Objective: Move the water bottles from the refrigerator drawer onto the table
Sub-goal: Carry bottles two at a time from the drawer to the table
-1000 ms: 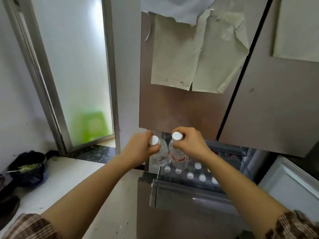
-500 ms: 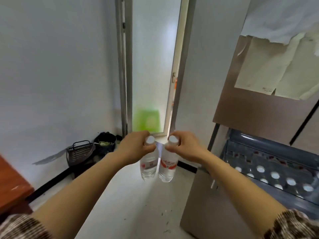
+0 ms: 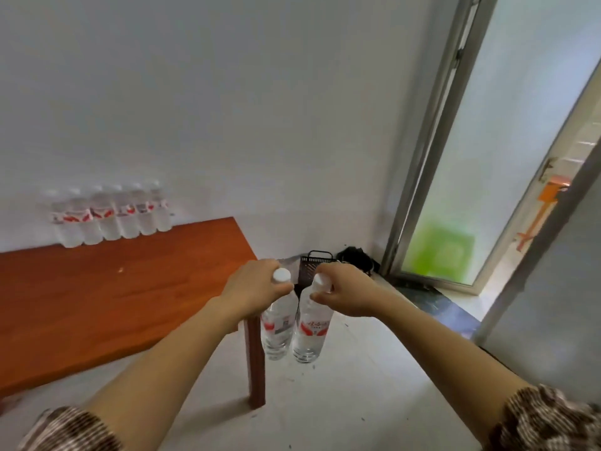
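Table (image 3: 113, 288) left; left bottle (image 3: 276, 330), right bottle (image 3: 310, 333) hang below neck-gripping fingers (image 3: 276, 290).

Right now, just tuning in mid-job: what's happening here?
A person carries two water bottles by their necks: the left hand holds the left bottle, the right hand the right bottle. Both hang side by side above the floor, just off the wooden table at its corner. A row of bottles already stands on the table by the wall. Neither carried bottle is set down yet.
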A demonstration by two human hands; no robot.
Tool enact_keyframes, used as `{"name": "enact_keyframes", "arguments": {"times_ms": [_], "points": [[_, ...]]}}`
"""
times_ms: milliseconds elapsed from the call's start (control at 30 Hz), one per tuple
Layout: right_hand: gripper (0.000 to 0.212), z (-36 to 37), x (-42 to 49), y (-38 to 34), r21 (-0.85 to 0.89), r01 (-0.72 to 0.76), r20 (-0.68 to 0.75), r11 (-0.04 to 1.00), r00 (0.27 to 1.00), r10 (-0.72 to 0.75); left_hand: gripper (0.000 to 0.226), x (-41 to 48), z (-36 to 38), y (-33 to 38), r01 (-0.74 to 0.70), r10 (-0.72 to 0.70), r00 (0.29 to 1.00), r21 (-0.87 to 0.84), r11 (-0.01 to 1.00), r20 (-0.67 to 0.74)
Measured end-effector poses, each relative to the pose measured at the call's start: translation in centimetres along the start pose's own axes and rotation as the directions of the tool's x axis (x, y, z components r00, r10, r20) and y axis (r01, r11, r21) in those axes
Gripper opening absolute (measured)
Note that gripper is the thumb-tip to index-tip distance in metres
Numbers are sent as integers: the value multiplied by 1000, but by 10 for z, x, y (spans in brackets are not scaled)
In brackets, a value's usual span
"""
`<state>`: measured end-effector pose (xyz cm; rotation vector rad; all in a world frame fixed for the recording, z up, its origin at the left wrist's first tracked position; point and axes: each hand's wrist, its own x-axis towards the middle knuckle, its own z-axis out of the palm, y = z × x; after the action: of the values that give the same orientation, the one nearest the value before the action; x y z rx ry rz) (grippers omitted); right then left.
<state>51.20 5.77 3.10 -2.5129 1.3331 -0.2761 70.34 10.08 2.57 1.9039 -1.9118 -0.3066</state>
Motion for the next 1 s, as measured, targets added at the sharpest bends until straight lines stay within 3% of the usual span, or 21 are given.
{"name": "enact_keyframes", "arguments": {"times_ms": [300,633,800,1000], "points": [[35,57,183,-104,-28,258,76,966,964,-256,28,47,-61,-170,255,-250,965,51,966,-83],[38,112,361,-221,6,334,71,943,940,-334,31,110,-131,-343,490,-475,856,27,871,-206],[39,137,433,-269,34,314,67,949,946,-316,25,139,-160,-421,510,-503,842,-19,860,-195],[41,177,517,-327,49,287,100,957,952,-291,31,171,-181,-531,447,-448,890,-26,894,-85]]}}
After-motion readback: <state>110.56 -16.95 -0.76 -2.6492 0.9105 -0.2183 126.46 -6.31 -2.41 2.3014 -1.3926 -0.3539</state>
